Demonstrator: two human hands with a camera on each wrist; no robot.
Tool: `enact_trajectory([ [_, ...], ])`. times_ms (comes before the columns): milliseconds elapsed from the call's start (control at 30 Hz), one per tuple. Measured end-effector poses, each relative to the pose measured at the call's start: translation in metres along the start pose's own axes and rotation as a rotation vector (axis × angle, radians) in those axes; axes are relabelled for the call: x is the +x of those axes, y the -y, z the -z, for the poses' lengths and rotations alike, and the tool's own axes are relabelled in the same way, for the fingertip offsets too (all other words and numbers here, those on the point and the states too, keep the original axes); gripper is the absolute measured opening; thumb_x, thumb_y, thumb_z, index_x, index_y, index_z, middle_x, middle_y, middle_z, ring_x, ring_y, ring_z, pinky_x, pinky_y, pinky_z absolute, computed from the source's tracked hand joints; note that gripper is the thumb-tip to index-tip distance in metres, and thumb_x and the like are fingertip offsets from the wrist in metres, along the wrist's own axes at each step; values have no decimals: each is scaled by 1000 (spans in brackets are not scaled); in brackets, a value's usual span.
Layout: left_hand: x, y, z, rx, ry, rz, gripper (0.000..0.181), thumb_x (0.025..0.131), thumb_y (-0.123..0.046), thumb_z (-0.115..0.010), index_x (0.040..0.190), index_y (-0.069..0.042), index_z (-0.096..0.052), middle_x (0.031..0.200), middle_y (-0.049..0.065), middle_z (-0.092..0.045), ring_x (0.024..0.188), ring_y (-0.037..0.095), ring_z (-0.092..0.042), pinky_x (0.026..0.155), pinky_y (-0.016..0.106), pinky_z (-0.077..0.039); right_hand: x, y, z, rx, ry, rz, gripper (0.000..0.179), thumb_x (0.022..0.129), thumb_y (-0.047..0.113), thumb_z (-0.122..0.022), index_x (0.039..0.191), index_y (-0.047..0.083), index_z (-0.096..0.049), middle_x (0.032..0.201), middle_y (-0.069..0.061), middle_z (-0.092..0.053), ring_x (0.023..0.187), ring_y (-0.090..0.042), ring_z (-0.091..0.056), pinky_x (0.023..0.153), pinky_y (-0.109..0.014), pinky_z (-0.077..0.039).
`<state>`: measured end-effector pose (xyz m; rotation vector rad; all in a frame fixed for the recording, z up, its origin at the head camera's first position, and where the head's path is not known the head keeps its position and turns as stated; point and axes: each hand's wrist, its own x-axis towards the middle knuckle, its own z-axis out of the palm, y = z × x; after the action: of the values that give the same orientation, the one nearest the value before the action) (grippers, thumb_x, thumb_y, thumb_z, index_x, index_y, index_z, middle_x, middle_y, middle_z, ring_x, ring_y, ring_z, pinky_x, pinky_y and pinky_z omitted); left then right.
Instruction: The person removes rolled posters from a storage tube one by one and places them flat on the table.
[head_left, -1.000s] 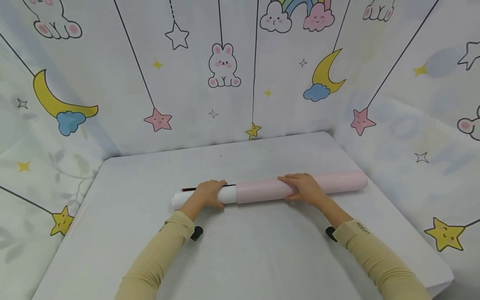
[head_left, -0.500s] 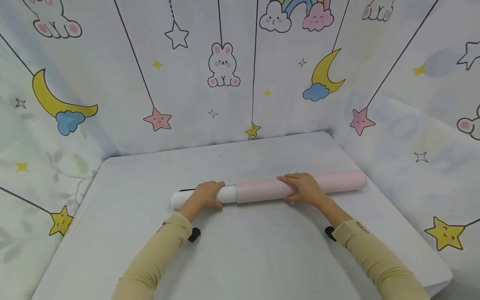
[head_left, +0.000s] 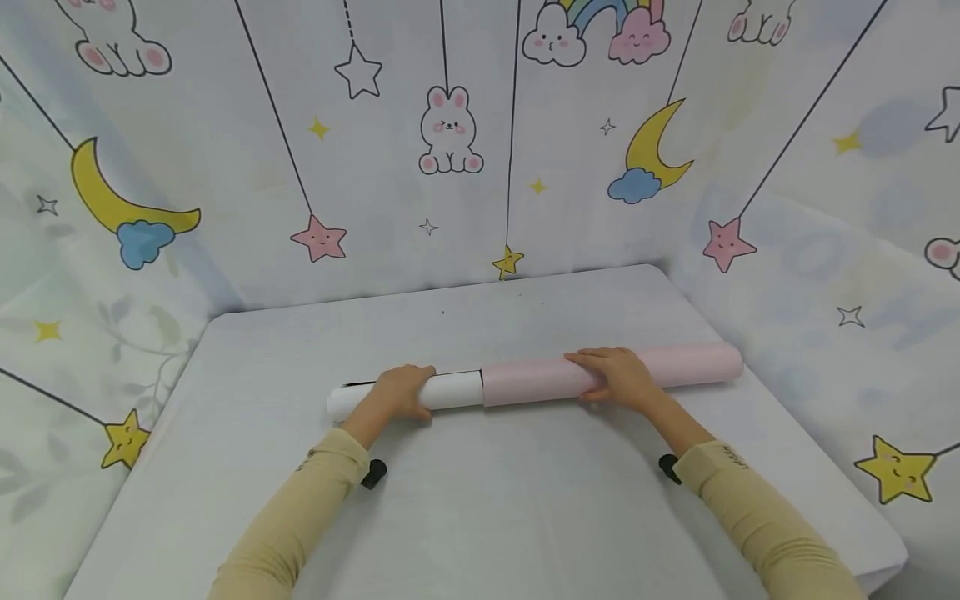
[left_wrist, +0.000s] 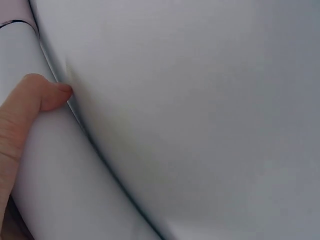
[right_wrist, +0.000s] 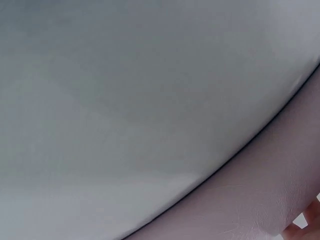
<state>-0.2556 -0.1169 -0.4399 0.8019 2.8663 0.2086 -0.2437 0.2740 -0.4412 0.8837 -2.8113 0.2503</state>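
On the white worktop [head_left: 540,508], the left hand [head_left: 397,392] grips a smooth white cylinder [head_left: 456,390], the right hand [head_left: 621,377] a pale-pink tube [head_left: 525,382] sleeving its end (straight alignment should prevent binding).

The head camera looks forward and down from high above six o'clock of the table [head_left: 525,517], far enough back to take in both sleeves [head_left: 285,508] and the patterned cloth [head_left: 375,183] at twelve. The left wrist camera, I notice, peers down from close by, with the left hand [left_wrist: 30,107] at nine o'clock and the white roll [left_wrist: 75,170] curving from ten to six. The right wrist camera, also near, has the pink roll [right_wrist: 250,185] between three and six. Head and left wrist views share the white-pink join [head_left: 482,388].
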Motion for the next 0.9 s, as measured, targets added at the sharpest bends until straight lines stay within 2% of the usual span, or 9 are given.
enact_trajectory([
  [200, -4, 6, -1, -9, -15, 0, 64, 62, -32, -82, 114, -8, -55, 99, 6, -62, 91, 24, -57, 75, 42, -46, -6, -10, 2, 6, 22, -28, 73, 66, 35, -81, 131, 18, -52, 125, -9, -55, 115, -30, -50, 94, -55, -33],
  [433, -7, 6, -3, -23, -42, -8, 61, 60, -30, -83, 111, -9, -56, 95, 6, -62, 86, 24, -58, 72, 41, -47, -14, -15, 0, -45, 22, -24, 80, 67, 34, -80, 137, 24, -43, 136, -8, -46, 123, -37, -40, 92, -71, -18],
  [533, -8, 5, -3, -25, -51, -3, 61, 59, -29, -83, 110, -9, -57, 93, 6, -63, 85, 24, -58, 72, 41, -47, -16, -16, -2, -40, -5, -11, 80, 67, 31, -81, 137, 22, -43, 138, -10, -44, 123, -38, -40, 91, -70, -20],
  [667, -7, 4, -4, -22, -61, 8, 61, 59, -28, -84, 110, -9, -58, 93, 6, -63, 84, 24, -58, 72, 41, -47, -15, -17, -3, 14, -21, -29, 76, 65, 27, -81, 133, 18, -48, 133, -11, -48, 120, -33, -43, 92, -65, -24],
  [900, -4, 5, -6, -15, -60, 6, 61, 59, -28, -84, 110, -9, -58, 93, 7, -63, 84, 24, -58, 71, 41, -47, -6, -21, 4, 59, 36, -76, 72, 66, 23, -82, 130, 11, -51, 126, -15, -54, 117, -33, -47, 92, -62, -28],
])
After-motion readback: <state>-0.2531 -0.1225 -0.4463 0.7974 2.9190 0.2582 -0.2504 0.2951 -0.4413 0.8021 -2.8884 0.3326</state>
